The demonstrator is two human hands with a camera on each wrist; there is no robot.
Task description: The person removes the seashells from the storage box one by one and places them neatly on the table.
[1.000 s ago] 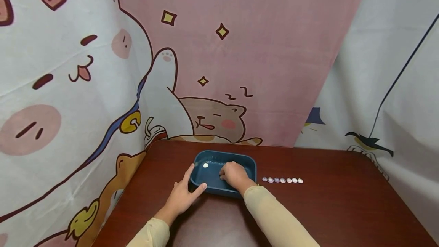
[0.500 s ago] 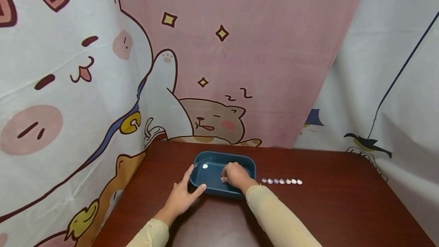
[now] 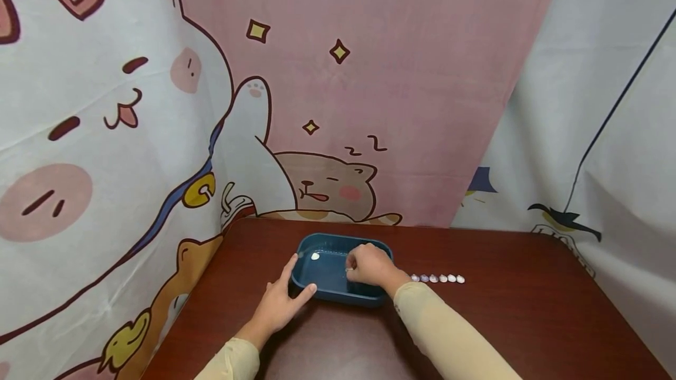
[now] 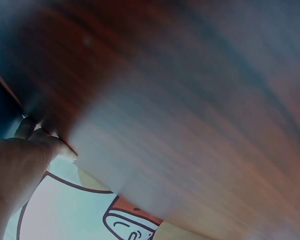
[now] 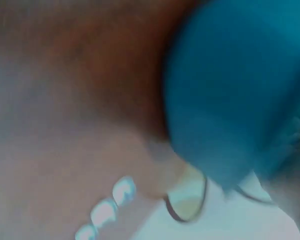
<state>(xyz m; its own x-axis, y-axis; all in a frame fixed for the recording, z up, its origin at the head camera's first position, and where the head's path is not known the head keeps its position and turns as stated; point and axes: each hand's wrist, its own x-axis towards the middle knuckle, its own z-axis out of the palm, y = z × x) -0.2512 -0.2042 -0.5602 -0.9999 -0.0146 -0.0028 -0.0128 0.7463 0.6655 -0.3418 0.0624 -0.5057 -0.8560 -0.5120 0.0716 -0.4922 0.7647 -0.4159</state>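
Note:
A blue rectangular tray (image 3: pixel 338 297) stands on the table. My left hand (image 3: pixel 278 308) touches its left end, thumb and fingers spread along the rim. Inside, near the tray's left end, lies a small white seashell (image 3: pixel 315 256). Over the tray's right half, my right hand (image 3: pixel 371 265) pinches a small pale shell, mostly hidden by the fingertips. To the right of the tray, several small white and purplish seashells (image 3: pixel 443 278) lie in a straight row; the forearm covers the row's left end. In the blurred right wrist view, part of that row shows beside the tray (image 5: pixel 215 95).
The dark red wooden table (image 3: pixel 517 309) reaches back to a pink cloth (image 3: pixel 422 75) printed with cartoon cats. White cloth hangs at the left and right sides.
My right hand has lifted slightly and moved right within the tray, pale shell at its fingertips; its forearm now covers the first shell of the row. The left hand stays at the tray.

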